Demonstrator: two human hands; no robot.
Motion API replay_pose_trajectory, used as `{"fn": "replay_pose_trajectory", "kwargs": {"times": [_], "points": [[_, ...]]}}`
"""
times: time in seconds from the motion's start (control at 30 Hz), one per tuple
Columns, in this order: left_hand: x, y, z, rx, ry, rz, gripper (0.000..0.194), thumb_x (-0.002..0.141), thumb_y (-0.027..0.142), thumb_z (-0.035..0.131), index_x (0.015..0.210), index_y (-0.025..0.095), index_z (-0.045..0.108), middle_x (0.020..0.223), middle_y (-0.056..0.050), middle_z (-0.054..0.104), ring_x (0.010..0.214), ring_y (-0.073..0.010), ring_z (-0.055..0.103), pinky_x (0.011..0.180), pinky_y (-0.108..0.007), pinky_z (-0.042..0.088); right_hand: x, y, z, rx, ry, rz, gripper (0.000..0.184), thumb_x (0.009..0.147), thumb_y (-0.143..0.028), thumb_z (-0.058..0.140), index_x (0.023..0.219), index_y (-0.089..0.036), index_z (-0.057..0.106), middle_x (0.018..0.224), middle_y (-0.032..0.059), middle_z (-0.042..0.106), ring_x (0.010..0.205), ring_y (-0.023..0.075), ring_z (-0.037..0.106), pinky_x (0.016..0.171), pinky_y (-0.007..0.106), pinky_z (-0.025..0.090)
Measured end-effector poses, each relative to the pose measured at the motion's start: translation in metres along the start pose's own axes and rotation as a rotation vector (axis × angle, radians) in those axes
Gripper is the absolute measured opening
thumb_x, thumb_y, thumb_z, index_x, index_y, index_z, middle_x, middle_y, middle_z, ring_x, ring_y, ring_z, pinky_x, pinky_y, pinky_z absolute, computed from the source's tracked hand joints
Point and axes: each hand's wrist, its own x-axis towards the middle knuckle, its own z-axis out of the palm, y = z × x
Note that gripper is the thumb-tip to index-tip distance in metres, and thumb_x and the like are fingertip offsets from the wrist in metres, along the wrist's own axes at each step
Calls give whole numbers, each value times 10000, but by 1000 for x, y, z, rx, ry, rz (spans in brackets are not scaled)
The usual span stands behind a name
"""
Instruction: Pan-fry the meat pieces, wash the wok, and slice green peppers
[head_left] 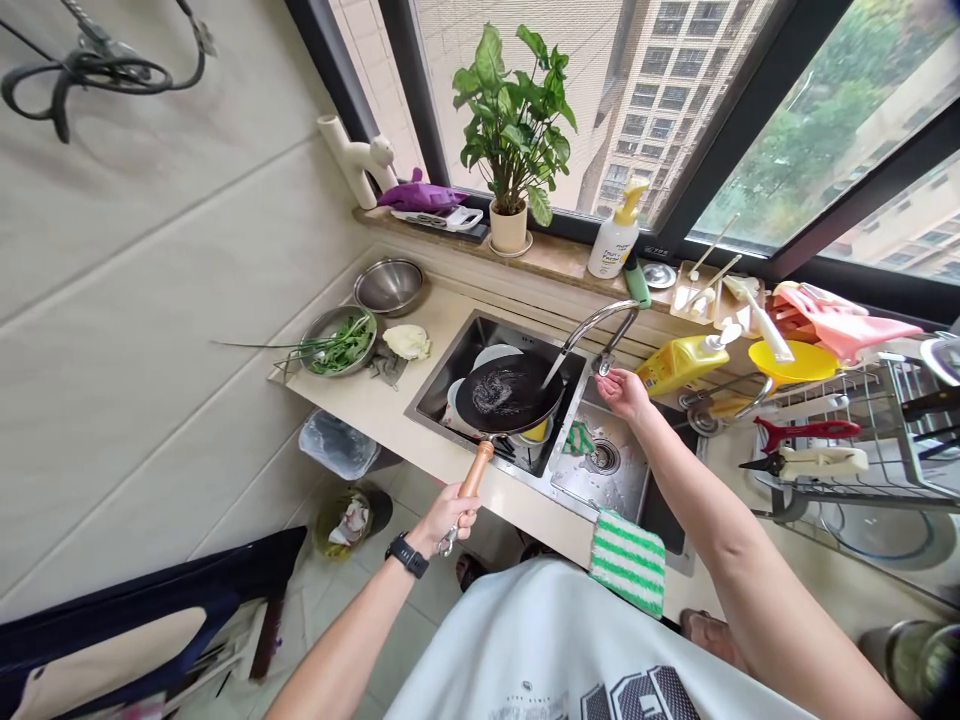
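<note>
Steel kitchen sink, left basin: black frying pan held above dishes, left hand clenched around its wooden handle, right hand open beneath the faucet.

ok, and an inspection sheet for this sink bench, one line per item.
Surface: cream countertop around a stainless steel double sink.
Job's things: black round frying pan held tilted over the left basin, above white plates.
Clutter: steel bowl of long green leaves; green-striped cloth over the counter edge.
Grippers: left hand, fingers around the pan's wooden handle; right hand open beneath curved steel faucet.
Cables: dark coil on wall, kind unclear.
Surroundings: green potted plant on the windowsill.
</note>
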Motion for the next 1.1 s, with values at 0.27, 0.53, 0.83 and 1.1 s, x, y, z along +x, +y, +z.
{"fn": "replay_pose_trajectory", "kwargs": {"times": [0.27,0.53,0.83,1.1], "points": [[7,27,6,263,84,64,362,709,288,756,837,223,424,524,118,425,397,-44,375,371,-163,328,-8,2,1,-6,8,-22,133,847,-81,612,902,-196,575,840,68,688,767,165,721,610,232,630],[-2,-17,-28,311,100,109,445,714,366,788,903,226,409,535,141,418,371,-45,377,354,-162,324,-10,5,8,-3,42,-14,112,873,-78,559,903,-186,571,839,72,686,765,150,718,618,215,624],[23,-25,-19,179,38,136,442,706,397,805,886,218,443,511,134,411,373,-52,401,373,-168,352,-2,4,4,-46,21,3,97,872,-88,577,920,-173,585,845,91,693,757,159,711,594,220,621],[20,-31,-13,166,44,127,483,694,423,824,913,210,450,577,115,457,384,-38,411,372,-158,344,-6,1,6,-40,23,7,115,863,-76,583,934,-167,578,867,102,682,774,162,713,615,214,625]]}}
